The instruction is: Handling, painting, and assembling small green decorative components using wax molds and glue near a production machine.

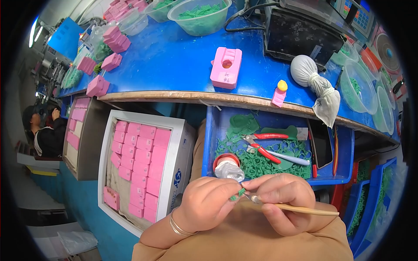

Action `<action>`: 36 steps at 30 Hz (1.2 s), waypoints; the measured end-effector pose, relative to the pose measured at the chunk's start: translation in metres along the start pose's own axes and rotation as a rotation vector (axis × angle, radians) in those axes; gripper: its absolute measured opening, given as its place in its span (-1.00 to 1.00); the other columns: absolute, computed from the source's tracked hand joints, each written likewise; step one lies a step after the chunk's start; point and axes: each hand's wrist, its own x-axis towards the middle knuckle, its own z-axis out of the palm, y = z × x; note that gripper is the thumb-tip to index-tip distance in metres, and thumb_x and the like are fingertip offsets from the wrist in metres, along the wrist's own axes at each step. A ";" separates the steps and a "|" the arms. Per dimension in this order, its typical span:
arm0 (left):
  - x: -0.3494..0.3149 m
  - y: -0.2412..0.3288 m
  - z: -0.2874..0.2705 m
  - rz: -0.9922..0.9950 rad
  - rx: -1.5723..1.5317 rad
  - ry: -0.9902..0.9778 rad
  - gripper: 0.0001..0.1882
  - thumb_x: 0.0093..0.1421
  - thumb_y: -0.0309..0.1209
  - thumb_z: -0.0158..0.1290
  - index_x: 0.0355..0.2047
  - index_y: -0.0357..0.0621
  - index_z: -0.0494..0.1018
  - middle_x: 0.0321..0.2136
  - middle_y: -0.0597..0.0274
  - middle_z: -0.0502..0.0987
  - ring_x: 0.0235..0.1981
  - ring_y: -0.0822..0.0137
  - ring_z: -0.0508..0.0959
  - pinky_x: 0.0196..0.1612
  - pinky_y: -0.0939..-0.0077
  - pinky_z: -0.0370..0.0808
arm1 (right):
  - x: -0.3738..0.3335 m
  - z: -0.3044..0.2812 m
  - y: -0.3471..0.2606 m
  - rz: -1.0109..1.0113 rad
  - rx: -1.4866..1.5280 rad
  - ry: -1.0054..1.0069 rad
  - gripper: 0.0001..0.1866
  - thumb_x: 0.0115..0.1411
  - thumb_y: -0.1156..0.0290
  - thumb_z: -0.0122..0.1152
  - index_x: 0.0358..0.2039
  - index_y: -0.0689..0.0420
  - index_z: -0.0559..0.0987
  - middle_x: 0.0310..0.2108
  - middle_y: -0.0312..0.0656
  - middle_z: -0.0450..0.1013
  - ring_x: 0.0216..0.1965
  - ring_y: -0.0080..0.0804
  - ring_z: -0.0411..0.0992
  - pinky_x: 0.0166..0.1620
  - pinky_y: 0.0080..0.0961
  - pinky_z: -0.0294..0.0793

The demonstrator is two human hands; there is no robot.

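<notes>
My left hand pinches a small green wax-like piece between thumb and fingers, close to my body. My right hand grips a slim wooden-handled tool, its metal tip meeting or very near the green piece. Fingers partly hide both the tip and the piece. Just beyond my hands is a blue drawer full of green ring-shaped bits. On those bits lie red-handled cutters. A red container with crumpled clear plastic stands at the drawer's near left corner.
On the blue table stand a pink block mould, a small pink piece with a yellow top, a tied white cloth bag and bowls of green bits. A white box of pink blocks sits left. Another person is far left.
</notes>
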 end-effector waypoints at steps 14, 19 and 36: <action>0.004 0.004 -0.003 0.046 0.081 -0.052 -0.66 -0.23 -0.58 0.15 -0.34 -0.29 0.44 -0.46 0.10 0.51 -0.49 0.16 0.54 -0.46 0.40 0.46 | 0.001 -0.001 -0.001 0.009 -0.009 -0.040 -0.84 -0.03 0.61 0.23 -0.42 0.32 0.44 -0.51 -0.07 0.45 -0.41 -0.17 0.53 -0.32 -0.40 0.56; 0.004 0.004 -0.002 -0.040 0.014 -0.024 -0.76 -0.13 -0.58 0.18 -0.37 -0.25 0.46 -0.52 0.12 0.50 -0.54 0.24 0.52 -0.48 0.46 0.45 | 0.000 -0.002 0.000 -0.014 -0.015 0.010 -0.81 -0.01 0.57 0.24 -0.36 0.31 0.46 -0.49 -0.08 0.46 -0.39 -0.18 0.53 -0.32 -0.39 0.55; 0.002 0.009 0.004 -0.762 -1.269 0.094 -0.86 0.12 -0.64 0.06 -0.28 -0.40 0.48 -0.29 0.19 0.41 -0.24 0.43 0.46 -0.16 0.62 0.46 | 0.000 -0.001 0.023 -0.389 -0.803 -0.126 -0.79 -0.23 0.37 0.25 -0.49 0.05 0.50 -0.48 -0.29 0.36 -0.46 -0.40 0.34 -0.44 -0.50 0.24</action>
